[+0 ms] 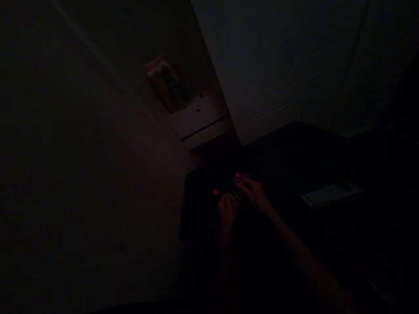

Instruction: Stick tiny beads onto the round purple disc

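The room is very dark, so details are hard to make out. My right hand is closed in a pinch at the lower edge of a small purple piece with a bright red spot on it. Just to the left, my left hand has its fingers curled together; what they hold, if anything, is hidden. Between the hands several tiny pale and orange pieces show on the dark surface. A small red piece lies beyond my left hand, apart from it.
Both hands are over a dark table. A flat, pale printed item lies to the right. Behind stand a white drawer unit, a red-topped box or picture and a large pale panel. A wall runs along the left.
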A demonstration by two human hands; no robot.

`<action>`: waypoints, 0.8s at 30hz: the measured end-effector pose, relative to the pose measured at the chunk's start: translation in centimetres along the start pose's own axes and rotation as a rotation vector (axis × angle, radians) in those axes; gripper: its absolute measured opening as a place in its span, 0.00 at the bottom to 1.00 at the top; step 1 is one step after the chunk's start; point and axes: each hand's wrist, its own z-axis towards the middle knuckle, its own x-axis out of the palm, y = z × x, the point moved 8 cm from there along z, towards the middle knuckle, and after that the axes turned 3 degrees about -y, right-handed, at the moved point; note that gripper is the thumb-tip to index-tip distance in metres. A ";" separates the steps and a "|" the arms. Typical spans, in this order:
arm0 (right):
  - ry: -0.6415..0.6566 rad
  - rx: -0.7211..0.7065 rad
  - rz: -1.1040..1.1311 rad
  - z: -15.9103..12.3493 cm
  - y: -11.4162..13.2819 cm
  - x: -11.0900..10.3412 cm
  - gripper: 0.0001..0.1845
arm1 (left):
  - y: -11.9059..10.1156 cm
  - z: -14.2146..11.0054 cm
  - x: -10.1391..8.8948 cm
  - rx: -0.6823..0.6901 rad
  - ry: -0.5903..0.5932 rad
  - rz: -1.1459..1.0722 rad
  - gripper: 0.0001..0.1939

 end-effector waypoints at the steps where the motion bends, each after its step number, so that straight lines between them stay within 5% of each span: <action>1: -0.015 -0.006 -0.010 0.0 0.1 -0.1 0.19 | 0.1 0.0 0.0 -0.009 -0.004 0.001 0.31; 15: 0.126 -0.223 -0.137 -0.4 0.5 1.3 0.11 | 0.2 0.2 -0.4 0.012 0.004 -0.012 0.32; 24: 0.252 -0.165 -0.130 -0.8 -0.3 2.0 0.10 | 1.3 0.5 -1.3 0.003 0.008 0.003 0.33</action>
